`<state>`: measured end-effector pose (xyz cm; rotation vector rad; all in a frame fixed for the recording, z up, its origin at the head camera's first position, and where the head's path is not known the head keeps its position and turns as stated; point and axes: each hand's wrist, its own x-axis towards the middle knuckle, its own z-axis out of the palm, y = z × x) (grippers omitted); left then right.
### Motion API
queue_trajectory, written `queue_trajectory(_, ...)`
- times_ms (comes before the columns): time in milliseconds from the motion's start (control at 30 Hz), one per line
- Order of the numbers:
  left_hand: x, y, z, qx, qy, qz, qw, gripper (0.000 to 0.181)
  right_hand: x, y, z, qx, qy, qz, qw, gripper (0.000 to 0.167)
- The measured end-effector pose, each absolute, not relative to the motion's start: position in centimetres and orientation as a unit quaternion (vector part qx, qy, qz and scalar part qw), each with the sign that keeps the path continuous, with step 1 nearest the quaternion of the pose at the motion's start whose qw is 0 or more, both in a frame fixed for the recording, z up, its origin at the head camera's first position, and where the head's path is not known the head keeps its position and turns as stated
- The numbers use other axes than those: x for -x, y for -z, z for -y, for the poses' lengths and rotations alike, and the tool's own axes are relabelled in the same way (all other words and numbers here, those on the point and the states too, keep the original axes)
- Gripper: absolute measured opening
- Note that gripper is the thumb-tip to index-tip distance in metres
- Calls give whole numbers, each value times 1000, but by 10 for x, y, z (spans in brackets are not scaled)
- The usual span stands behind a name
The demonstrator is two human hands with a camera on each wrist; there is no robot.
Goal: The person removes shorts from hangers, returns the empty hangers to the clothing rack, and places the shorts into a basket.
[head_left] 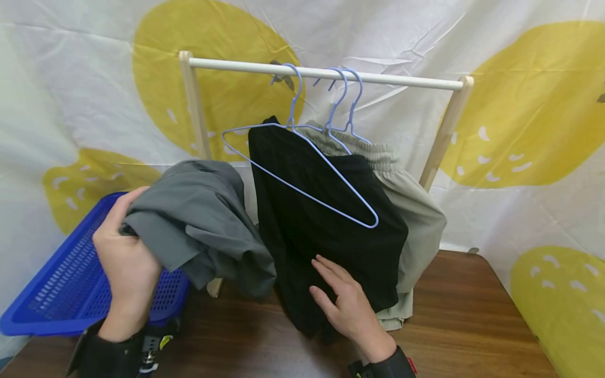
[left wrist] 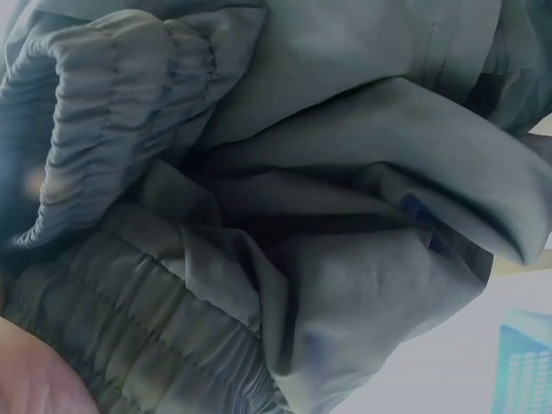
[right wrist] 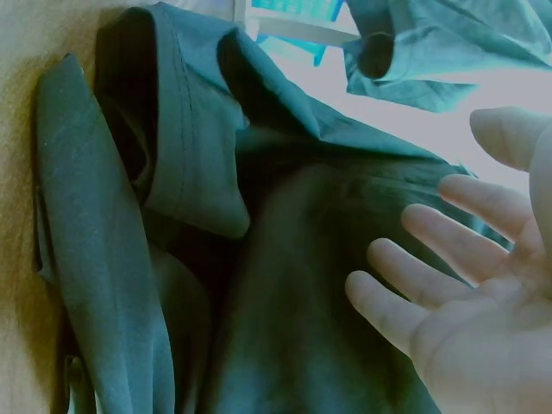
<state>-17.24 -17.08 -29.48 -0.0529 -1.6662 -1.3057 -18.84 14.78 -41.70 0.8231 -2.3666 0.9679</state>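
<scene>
My left hand (head_left: 127,252) grips a bunched pair of grey shorts (head_left: 203,220), raised in front of the rack's left side. In the left wrist view, the gathered elastic waistband (left wrist: 121,95) shows beside part of my hand. Fingers spread and mostly straight, my right hand (head_left: 347,307) is by the lower front of a black garment (head_left: 326,194) on the rack; the right wrist view shows nothing in it. Whether its fingertips touch the cloth I cannot tell. A light blue hanger (head_left: 331,207) hangs in front of the black garment with no clothing on it.
The rack has a white rail (head_left: 402,80) and wooden posts (head_left: 446,134). Behind the black garment hang pale grey-green shorts (head_left: 418,226). To the left, a blue plastic basket (head_left: 61,283) stands on the brown wooden table (head_left: 468,310). A patterned cloth (head_left: 529,210) covers the back.
</scene>
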Motion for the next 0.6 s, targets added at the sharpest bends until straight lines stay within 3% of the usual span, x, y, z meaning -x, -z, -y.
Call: queue_trajectory(600,178,280,191,-41,529,629,569,23,187,416,-147,-297,-354,858,224,46)
